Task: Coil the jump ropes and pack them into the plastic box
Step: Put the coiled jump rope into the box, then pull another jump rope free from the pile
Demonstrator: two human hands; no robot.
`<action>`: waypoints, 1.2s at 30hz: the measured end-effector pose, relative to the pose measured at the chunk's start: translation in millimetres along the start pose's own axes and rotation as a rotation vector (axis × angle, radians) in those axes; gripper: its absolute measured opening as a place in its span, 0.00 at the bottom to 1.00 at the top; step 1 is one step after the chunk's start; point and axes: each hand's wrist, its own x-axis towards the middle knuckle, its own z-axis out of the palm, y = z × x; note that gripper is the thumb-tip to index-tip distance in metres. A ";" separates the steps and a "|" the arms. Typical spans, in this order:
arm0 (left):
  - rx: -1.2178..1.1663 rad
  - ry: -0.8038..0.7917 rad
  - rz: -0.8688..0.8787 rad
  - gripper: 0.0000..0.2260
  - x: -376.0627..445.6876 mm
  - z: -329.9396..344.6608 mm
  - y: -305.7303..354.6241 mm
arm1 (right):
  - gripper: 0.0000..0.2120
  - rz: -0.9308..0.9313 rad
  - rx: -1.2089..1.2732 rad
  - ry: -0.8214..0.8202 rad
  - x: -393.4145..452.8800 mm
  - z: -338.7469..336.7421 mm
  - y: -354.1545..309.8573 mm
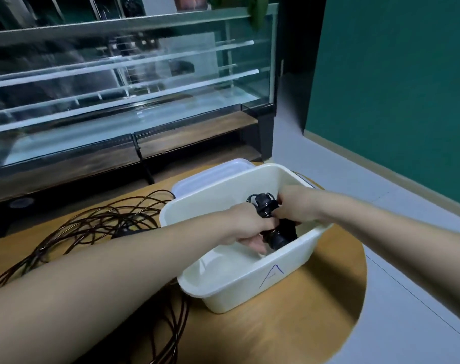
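A white plastic box (289,261) stands on the round wooden table (315,306). Both my hands reach down into it. Between them is a coiled black jump rope (269,222) with black handles. My left hand (247,227) grips the lower part of the bundle, fingers curled round it. My right hand (293,204) pinches the upper part near the rope loops. Loose dark jump ropes (97,222) lie tangled on the table at the left, partly hidden under my left forearm.
The box's white lid (210,177) lies just behind the box. A glass display case (118,88) runs along the back. At the right are a grey tiled floor (407,298) and a green wall (394,74). The table's edge curves round at the right.
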 end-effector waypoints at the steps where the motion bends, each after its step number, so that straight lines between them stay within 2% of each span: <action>1: 0.007 -0.024 -0.013 0.14 5.0 2.3 -1.5 | 0.07 0.003 -0.078 -0.021 3.0 1.6 -1.6; 4: 0.013 -0.059 -0.033 0.15 17.5 7.4 -5.8 | 0.08 0.021 -0.258 -0.068 11.8 8.5 -2.6; 8: -0.089 -0.072 -0.072 0.14 20.8 12.5 -6.4 | 0.09 0.008 -0.369 -0.069 20.8 14.9 -1.1; 11: -0.123 -0.065 -0.071 0.09 15.4 13.8 -2.3 | 0.09 0.035 -0.443 0.022 20.8 15.8 -4.5; 12: -0.092 -0.045 -0.080 0.08 14.8 15.2 -0.8 | 0.12 0.028 -0.432 0.076 20.2 15.9 -5.3; 16: 0.211 0.054 -0.090 0.15 15.7 18.7 -0.8 | 0.17 -0.012 -0.371 0.187 14.9 15.2 -8.3; 19: 0.282 0.053 -0.064 0.24 7.2 12.1 -0.5 | 0.13 0.002 -0.272 0.195 11.5 14.9 -4.5; 21: 0.263 0.088 -0.037 0.20 -2.6 3.1 1.7 | 0.07 -0.027 -0.216 0.224 4.4 12.4 -5.5; 23: 0.277 0.162 0.024 0.15 -17.5 -8.1 5.0 | 0.07 -0.067 -0.173 0.278 -6.1 9.1 -10.0; 27: 0.309 0.451 0.256 0.11 -70.6 -41.5 -2.1 | 0.10 -0.170 -0.156 0.464 -38.4 2.1 -31.5; 30: 0.228 0.651 0.409 0.05 -130.5 -69.0 -17.2 | 0.11 -0.299 -0.075 0.576 -69.6 2.3 -54.5; 33: 0.112 0.837 0.457 0.04 -192.8 -90.7 -48.8 | 0.10 -0.407 0.087 0.600 -109.0 12.5 -87.1; 36: 0.015 0.957 0.420 0.05 -242.1 -103.1 -94.2 | 0.10 -0.509 0.135 0.602 -144.6 34.3 -125.1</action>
